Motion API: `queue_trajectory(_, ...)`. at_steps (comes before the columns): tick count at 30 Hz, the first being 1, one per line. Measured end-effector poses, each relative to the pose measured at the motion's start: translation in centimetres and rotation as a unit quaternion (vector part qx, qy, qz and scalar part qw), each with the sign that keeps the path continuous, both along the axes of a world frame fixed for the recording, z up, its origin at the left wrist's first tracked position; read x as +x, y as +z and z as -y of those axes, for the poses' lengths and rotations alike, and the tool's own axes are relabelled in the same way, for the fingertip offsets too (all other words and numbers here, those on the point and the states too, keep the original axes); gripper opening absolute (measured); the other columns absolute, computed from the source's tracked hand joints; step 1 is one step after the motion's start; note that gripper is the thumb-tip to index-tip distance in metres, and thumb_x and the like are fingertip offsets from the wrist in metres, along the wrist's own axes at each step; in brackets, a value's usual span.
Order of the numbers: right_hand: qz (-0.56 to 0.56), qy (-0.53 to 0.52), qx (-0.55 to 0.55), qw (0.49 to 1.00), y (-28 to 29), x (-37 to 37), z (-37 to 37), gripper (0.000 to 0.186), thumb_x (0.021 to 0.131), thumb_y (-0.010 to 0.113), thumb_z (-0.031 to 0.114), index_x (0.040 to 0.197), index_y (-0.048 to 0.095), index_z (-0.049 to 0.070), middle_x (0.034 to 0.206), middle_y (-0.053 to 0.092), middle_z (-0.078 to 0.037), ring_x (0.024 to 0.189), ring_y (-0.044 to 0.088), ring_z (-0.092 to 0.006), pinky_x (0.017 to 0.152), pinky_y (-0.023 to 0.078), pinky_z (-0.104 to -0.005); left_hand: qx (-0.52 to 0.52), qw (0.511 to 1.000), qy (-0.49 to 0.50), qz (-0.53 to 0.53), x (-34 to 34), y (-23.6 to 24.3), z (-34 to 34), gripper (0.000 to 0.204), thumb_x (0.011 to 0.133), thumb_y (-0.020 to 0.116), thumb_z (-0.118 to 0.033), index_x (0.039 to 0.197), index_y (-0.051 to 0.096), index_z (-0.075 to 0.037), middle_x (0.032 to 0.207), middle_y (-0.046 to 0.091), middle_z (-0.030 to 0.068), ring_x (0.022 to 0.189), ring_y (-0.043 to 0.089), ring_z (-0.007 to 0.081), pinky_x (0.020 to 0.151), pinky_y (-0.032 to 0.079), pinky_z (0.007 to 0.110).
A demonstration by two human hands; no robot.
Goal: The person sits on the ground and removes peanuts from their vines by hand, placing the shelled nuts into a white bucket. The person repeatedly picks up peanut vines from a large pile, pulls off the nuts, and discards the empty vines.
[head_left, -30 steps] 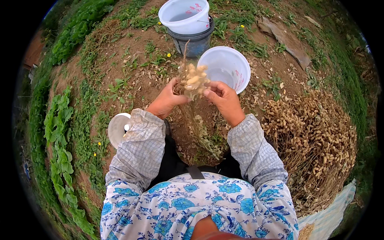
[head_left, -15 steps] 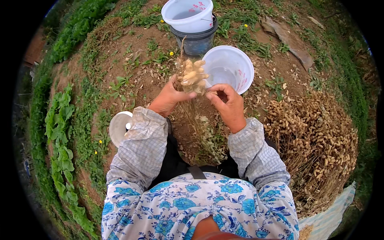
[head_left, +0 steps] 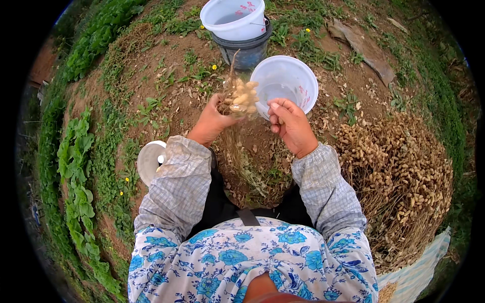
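Note:
My left hand is closed round a dried peanut plant at the base of its cluster of pale pods, with stems and withered leaves hanging below. My right hand is a short way right of the cluster, fingers curled at the near edge of an off-white plastic basin; whatever is between them, if anything, is too small to make out. The basin stands on the soil beyond my hands.
A white bucket sits atop a dark bucket at top centre. A small white container is at my left. A heap of dried peanut plants lies right, by a pale woven sheet. Flattened sacking and greenery border the soil.
My right hand has moved away from the peanut cluster, rightward and toward the basin, its fingers more curled. My left hand still holds the plant, with little movement.

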State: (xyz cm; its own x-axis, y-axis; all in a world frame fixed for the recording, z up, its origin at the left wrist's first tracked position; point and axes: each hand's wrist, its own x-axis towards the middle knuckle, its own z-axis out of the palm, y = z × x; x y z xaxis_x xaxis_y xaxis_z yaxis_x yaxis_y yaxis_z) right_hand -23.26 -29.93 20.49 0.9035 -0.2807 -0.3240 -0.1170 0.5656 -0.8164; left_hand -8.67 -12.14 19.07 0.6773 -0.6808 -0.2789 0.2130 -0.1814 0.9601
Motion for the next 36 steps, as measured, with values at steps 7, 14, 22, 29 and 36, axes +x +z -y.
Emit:
queue_trajectory(7,-0.017,-0.005,-0.280,0.960,-0.9,0.6,-2.6,0.030,0.084,0.074,0.019,0.105,0.060,0.001,0.086,0.059,0.000,0.070,0.050,-0.0052,0.064,0.045,-0.0227,-0.006,0.996,0.007,0.091,0.1,-2.9,0.7,0.074,0.067,0.087,-0.022,0.124,0.046,0.002,0.117,0.059,0.0129,0.106,0.058,0.0184,0.092,0.048,0.032)
queue_trajectory(14,0.020,-0.061,-0.316,0.946,-0.7,0.4,-3.1,0.023,0.085,0.067,0.012,0.104,0.060,0.000,0.083,0.058,0.001,0.069,0.049,-0.0045,0.062,0.044,-0.0219,0.035,0.996,-0.001,0.083,-0.7,-0.7,1.2,0.065,0.069,0.081,-0.017,0.122,0.048,0.003,0.117,0.059,0.0136,0.104,0.058,0.0183,0.088,0.048,0.032)
queue_trajectory(22,0.043,-0.087,-0.111,0.989,0.5,-0.4,-0.4,0.027,0.090,0.065,0.015,0.110,0.059,-0.001,0.093,0.060,-0.002,0.075,0.055,-0.0083,0.069,0.047,-0.0235,0.009,0.999,0.045,0.017,0.4,-1.1,0.1,0.063,0.075,0.073,-0.007,0.130,0.044,0.003,0.121,0.058,0.0114,0.109,0.057,0.0179,0.094,0.045,0.031)
queue_trajectory(29,-0.055,-0.117,-0.606,0.784,-5.4,1.9,6.9,0.045,0.090,0.067,0.023,0.128,0.056,0.000,0.115,0.064,-0.011,0.111,0.059,-0.0199,0.096,0.045,-0.0317,0.069,0.994,-0.031,0.084,0.5,-0.5,-0.1,0.063,0.074,0.073,-0.008,0.131,0.045,0.001,0.125,0.056,0.0088,0.115,0.052,0.0159,0.099,0.040,0.031)
queue_trajectory(36,0.022,-0.046,-0.323,0.945,-0.3,1.0,4.1,0.044,0.095,0.062,0.025,0.131,0.054,0.001,0.126,0.060,-0.014,0.116,0.058,-0.0221,0.100,0.043,-0.0335,0.058,0.993,-0.069,0.073,-0.2,0.1,0.6,0.062,0.072,0.076,-0.012,0.126,0.049,0.001,0.117,0.060,0.0100,0.107,0.055,0.0180,0.095,0.044,0.032)
